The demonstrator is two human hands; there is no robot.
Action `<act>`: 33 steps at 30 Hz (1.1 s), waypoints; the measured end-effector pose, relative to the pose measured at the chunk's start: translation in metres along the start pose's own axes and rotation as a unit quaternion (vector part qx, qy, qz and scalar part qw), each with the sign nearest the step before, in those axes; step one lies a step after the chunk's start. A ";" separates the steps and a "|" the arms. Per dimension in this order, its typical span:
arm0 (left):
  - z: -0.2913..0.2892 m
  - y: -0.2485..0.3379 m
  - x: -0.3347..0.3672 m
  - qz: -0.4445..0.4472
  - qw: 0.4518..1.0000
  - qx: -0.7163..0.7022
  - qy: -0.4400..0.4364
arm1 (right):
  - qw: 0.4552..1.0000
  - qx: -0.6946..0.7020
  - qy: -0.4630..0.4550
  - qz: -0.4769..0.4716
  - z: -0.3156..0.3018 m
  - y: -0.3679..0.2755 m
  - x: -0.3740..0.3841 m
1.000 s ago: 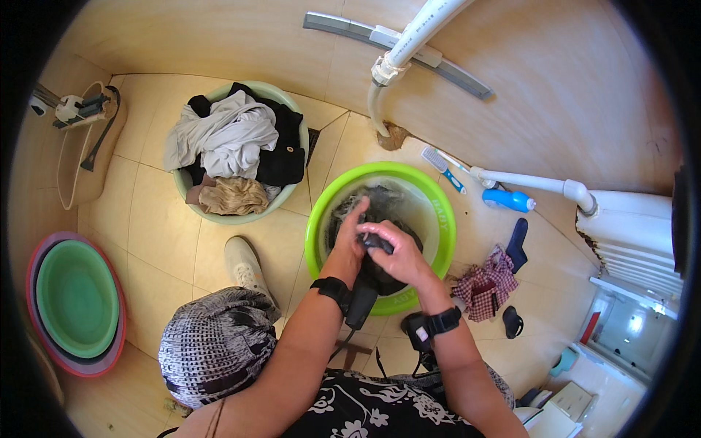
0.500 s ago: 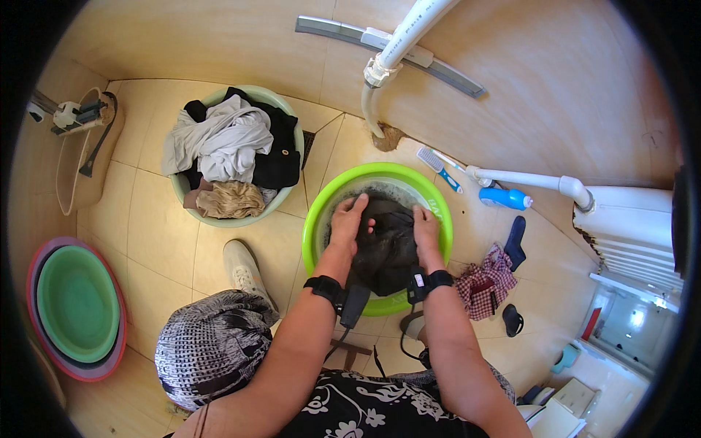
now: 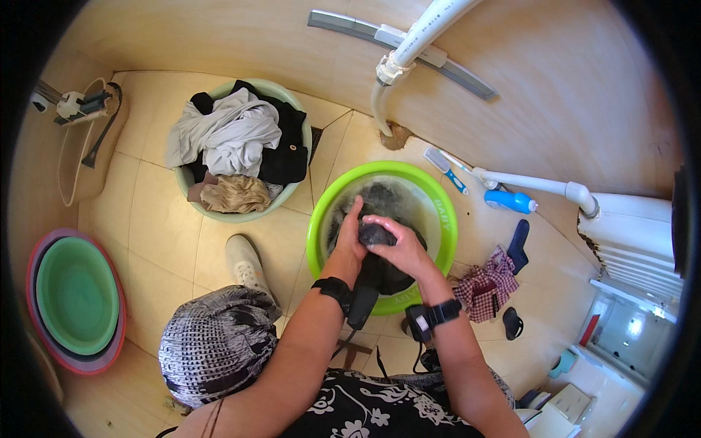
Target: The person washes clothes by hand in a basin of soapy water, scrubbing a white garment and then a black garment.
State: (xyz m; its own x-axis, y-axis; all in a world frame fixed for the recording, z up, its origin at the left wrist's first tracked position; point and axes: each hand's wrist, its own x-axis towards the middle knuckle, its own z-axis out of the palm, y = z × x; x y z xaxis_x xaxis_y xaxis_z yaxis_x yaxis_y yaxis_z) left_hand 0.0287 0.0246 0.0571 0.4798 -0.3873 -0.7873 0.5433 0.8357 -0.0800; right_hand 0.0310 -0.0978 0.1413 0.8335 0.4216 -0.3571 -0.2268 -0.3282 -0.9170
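Observation:
Inside a bright green basin [image 3: 318,212] on the floor, dark wet cloth [image 3: 398,281] lies in cloudy, sudsy water. My right hand [image 3: 404,252] is closed round a bunched part of this cloth, thumb and fingers curled over it. Pressed against the bunch from the other side is my left hand [image 3: 350,235], its thumb pointing up and its other fingers partly hidden. Both hands are close together over the middle of the basin, and more dark cloth shows at its far side. Black straps with small devices are on both wrists.
A pale green tub [image 3: 307,150] heaped with clothes stands at the far left. Nested basins [image 3: 79,296] sit at the left. To the right lie a brush [image 3: 445,170], a blue bottle [image 3: 510,201], a checked cloth [image 3: 485,285] and dark socks [image 3: 518,247]. A white pipe [image 3: 526,179] runs along the wall.
My hands were apart on the spread dark cloth. The right hand has moved left to meet the left one, and part of the cloth is now bunched between them.

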 end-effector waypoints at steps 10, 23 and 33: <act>0.028 -0.039 -0.003 0.039 0.987 0.142 0.058 | 0.929 -0.295 0.170 0.145 -0.014 0.055 0.014; -0.026 -0.024 0.035 0.048 0.926 0.274 0.257 | 0.908 -0.331 0.171 0.193 -0.042 0.143 0.012; 0.019 -0.027 0.000 0.151 0.983 0.093 -0.049 | 0.985 -0.101 0.131 0.041 0.027 -0.036 -0.036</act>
State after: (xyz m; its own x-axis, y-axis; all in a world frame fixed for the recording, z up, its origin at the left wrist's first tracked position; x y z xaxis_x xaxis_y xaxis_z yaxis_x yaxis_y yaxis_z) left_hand 0.0268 -0.0053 0.0709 0.6973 -0.1767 -0.6946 0.4785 0.8363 0.2677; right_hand -0.0044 -0.0787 0.1821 0.9240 0.1625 -0.3461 -0.2162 -0.5244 -0.8235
